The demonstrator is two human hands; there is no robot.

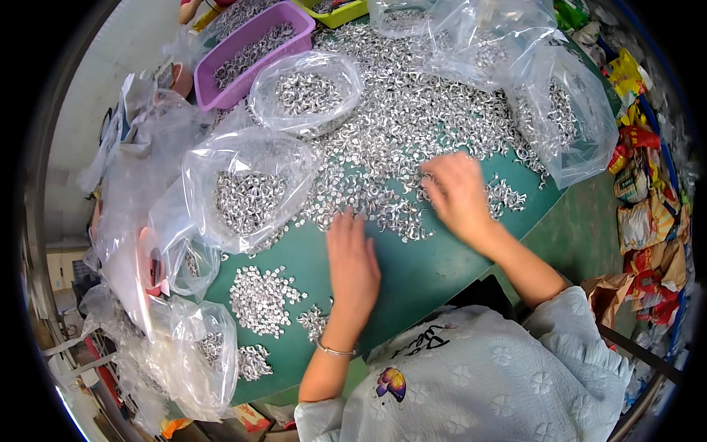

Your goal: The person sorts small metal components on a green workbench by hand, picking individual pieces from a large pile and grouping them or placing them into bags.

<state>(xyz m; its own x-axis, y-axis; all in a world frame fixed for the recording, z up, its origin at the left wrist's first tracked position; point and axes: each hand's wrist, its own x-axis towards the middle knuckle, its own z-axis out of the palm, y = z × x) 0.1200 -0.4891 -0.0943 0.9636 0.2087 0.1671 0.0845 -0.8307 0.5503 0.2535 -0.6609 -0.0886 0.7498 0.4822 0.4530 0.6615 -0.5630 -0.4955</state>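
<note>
A wide heap of small curved silver metal pieces (pixel 390 110) spreads over the green table (pixel 412 258). My left hand (pixel 352 258) lies at the heap's near edge, fingers stretched out with the tips on the pieces. A little blurred, my right hand (pixel 460 195) is over the right part of the heap, its thumb and fingers apart; no piece shows between them. By its wrist sits a small separate cluster of pieces (pixel 504 197). Left of my left forearm is a pile of small rounder silver pieces (pixel 264 300), with a little cluster (pixel 314 322) beside it.
Open clear plastic bags of pieces, one (pixel 250 195) left of the heap and another (pixel 305 92) behind it, stand near a purple basket (pixel 254 51). More filled bags (pixel 563 118) lie at the far right. A yellow-green basket (pixel 335 13) is at the back. Colourful packaging (pixel 641 191) lines the right side.
</note>
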